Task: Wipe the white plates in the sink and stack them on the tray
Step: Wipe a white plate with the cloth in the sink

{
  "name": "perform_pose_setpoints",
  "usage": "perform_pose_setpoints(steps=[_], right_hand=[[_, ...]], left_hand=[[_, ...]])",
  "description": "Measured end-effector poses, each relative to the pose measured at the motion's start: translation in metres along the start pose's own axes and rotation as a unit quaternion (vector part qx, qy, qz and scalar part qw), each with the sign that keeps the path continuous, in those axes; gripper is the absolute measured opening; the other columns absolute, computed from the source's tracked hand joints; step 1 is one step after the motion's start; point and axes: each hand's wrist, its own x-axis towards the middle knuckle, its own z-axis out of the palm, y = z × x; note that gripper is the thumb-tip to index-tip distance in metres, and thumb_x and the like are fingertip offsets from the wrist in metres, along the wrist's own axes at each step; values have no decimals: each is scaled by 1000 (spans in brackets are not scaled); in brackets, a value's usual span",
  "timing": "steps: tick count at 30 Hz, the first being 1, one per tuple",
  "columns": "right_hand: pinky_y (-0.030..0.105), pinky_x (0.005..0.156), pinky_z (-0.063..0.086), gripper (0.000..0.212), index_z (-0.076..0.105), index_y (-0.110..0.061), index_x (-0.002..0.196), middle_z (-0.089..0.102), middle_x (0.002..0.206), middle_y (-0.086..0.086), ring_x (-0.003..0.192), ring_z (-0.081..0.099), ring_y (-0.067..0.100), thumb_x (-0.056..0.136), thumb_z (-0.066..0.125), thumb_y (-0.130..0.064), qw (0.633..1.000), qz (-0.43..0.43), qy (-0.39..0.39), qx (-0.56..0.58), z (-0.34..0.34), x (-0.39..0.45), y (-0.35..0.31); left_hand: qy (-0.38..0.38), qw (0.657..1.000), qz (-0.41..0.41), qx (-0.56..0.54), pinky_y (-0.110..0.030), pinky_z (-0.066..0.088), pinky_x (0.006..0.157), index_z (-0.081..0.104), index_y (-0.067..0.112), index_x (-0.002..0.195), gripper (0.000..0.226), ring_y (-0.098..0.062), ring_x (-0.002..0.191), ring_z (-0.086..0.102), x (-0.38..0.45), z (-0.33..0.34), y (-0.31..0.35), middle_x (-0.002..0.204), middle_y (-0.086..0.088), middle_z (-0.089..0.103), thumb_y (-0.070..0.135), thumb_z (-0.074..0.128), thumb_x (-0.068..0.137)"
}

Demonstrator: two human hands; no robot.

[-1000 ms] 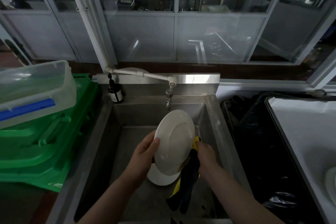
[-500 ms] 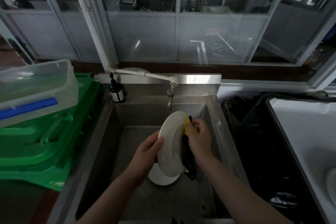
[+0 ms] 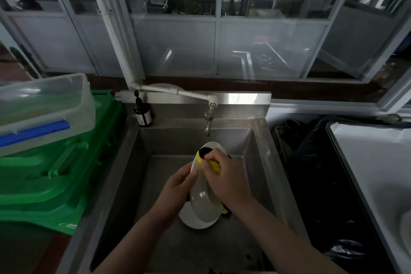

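Since a moment ago we are sliding the cloth (image 3: 211,163) up to the top rim of the plate (image 3: 205,198), our right hand (image 3: 226,181) curled round it, our left hand (image 3: 178,189) gripping the plate's edge, tilted over the sink (image 3: 124,162). Another plate (image 3: 193,219) is lying beneath, seemingly unwiped. The tray (image 3: 355,173) is waiting to the right; sink walls are crowding us.
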Motion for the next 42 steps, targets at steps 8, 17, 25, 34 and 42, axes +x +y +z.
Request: perform_pose_setpoints(steps=[8,17,25,34,42], right_hand=[[20,77,50,9,59,-32,100,63,97,-18,91,60,-1,94,57,-39,998,-36,-40,-16,1,-6,11],[18,67,50,8,54,-35,101,58,88,-20,82,58,-2,97,53,-42,998,5,41,-42,-3,2,29],[14,60,38,7,54,-31,98,59,86,-16,78,56,-3,96,59,-35,993,84,71,-40,-18,5,46],[27,64,45,15,56,-26,91,62,87,-6,84,61,12,94,62,-40,959,226,131,105,-23,1,56],[28,61,42,19,60,-12,95,64,96,8,82,58,18,94,61,-32,902,381,130,158,-20,-8,88]], left_hand=[[-4,1000,3,-15,-45,58,90,64,24,128,31,-27,111,68,2,-2,-4,118,-6,72,24,44,104],[2,999,13,-51,-52,56,93,62,28,131,36,-26,113,68,1,-2,-2,122,-5,71,34,45,100],[20,996,24,-85,-34,59,80,59,29,133,34,-19,111,68,-1,-2,3,122,0,71,27,39,106],[32,994,17,-105,-29,59,75,61,31,127,31,-17,109,69,-2,2,6,119,2,72,24,39,106],[25,994,15,-107,-33,60,79,60,28,131,33,-21,111,68,-3,1,8,122,-1,71,26,38,106]])
